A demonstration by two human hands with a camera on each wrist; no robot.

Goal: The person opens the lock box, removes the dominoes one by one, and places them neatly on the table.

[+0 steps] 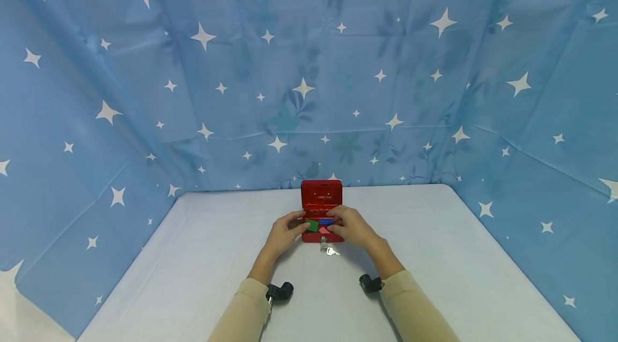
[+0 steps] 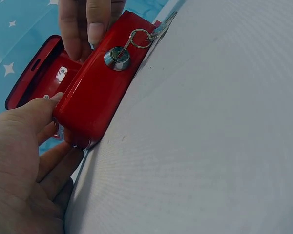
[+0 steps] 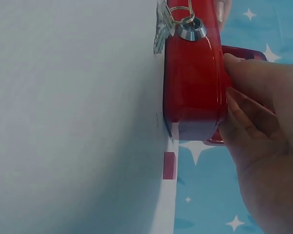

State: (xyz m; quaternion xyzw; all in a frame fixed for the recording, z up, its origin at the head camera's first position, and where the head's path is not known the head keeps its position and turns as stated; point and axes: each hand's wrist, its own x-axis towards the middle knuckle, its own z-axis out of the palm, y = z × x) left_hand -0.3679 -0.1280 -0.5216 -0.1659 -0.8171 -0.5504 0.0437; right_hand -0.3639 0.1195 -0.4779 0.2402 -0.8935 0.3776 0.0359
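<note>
A red metal cash box [image 1: 322, 238] stands with its lid [image 1: 321, 192] raised, at the far middle of the table. Inside lie a green piece [image 1: 313, 225], a blue piece [image 1: 325, 221] and a pink piece [image 1: 323, 230]. A ring with keys [image 2: 158, 30] hangs from a key in the front lock [image 2: 116, 59]. My left hand [image 1: 282, 236] grips the box's left side, thumb over the rim and fingers outside. My right hand [image 1: 354, 228] bends over the right side with fingertips reaching in beside the blue piece; whether they pinch anything is hidden.
A white cloth [image 1: 309, 288] covers the table. Behind it and along both sides hangs a blue curtain [image 1: 241, 63] with white stars. Each wrist wears a small black camera; the left one [image 1: 285, 291] is close above the cloth.
</note>
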